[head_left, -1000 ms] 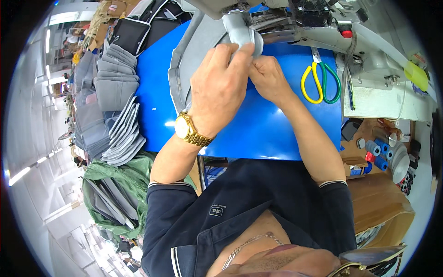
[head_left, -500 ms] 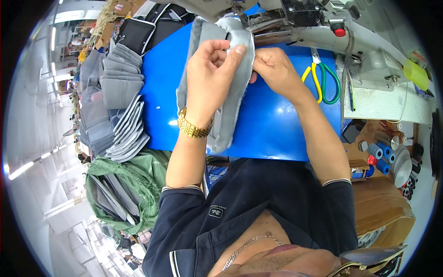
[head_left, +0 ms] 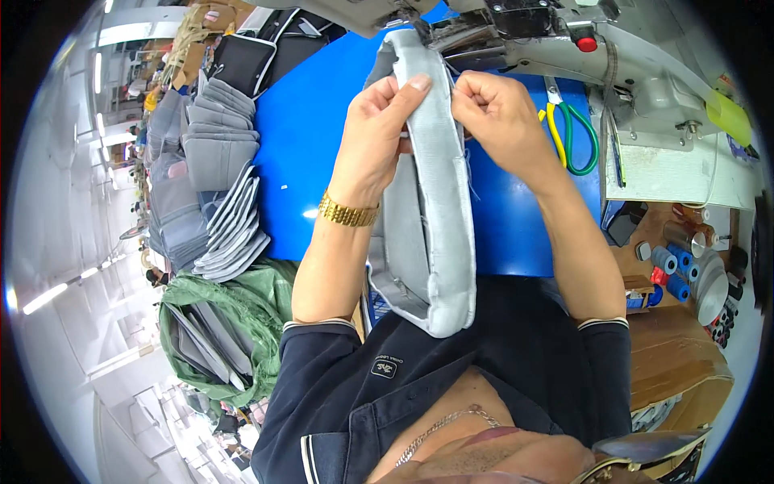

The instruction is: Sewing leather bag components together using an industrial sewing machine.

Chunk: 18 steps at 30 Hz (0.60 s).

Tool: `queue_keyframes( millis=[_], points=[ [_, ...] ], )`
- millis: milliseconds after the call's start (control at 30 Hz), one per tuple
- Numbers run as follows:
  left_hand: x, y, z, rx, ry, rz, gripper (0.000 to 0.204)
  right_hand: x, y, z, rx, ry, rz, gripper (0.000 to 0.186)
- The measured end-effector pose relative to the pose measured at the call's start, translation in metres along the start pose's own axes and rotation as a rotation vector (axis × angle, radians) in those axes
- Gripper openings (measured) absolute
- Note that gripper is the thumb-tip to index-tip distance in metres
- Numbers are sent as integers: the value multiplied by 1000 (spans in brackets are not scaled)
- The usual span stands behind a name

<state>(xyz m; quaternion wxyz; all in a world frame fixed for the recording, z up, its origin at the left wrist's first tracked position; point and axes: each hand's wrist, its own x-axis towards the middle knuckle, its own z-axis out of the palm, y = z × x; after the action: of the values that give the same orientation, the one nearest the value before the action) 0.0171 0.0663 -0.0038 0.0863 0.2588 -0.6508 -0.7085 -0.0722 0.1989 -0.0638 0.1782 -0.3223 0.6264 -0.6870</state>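
Note:
A grey fabric piece with raised, sewn side walls [head_left: 448, 202] is held up over the blue tabletop, its long strip running toward my chest. My left hand [head_left: 381, 133] grips the strip from the left, thumb laid on top and fingers curled under. At the strip's right edge, my right hand [head_left: 498, 117] pinches the seam; its fingertips are partly hidden. Loose threads hang from that edge below my right hand. The piece's far end reaches close to the sewing machine [head_left: 484, 40].
Yellow-and-green-handled scissors [head_left: 571, 139] lie right of my right hand. Stacked grey fabric panels [head_left: 222, 153] stand at the left, above a green sack [head_left: 274, 298] holding more panels. Black fabric pieces [head_left: 242, 63] lie at the far left. Blue thread spools [head_left: 680, 274] sit at the right.
The grey piece has come nearer to my chest and turned, so its long side strip and hollow inside now show. Both hands have shifted slightly right, still holding it.

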Motion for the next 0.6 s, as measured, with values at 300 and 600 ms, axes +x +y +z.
queue_keyframes(
  millis=[300, 600],
  points=[
    [11, -1, 1, 44, 15, -4, 25, 9, 2, -4, 98, -14, 34, 29],
    [22, 12, 1, -11, 5, -8, 28, 3, -11, -11, 172, 2, 159, 30]
  ],
)
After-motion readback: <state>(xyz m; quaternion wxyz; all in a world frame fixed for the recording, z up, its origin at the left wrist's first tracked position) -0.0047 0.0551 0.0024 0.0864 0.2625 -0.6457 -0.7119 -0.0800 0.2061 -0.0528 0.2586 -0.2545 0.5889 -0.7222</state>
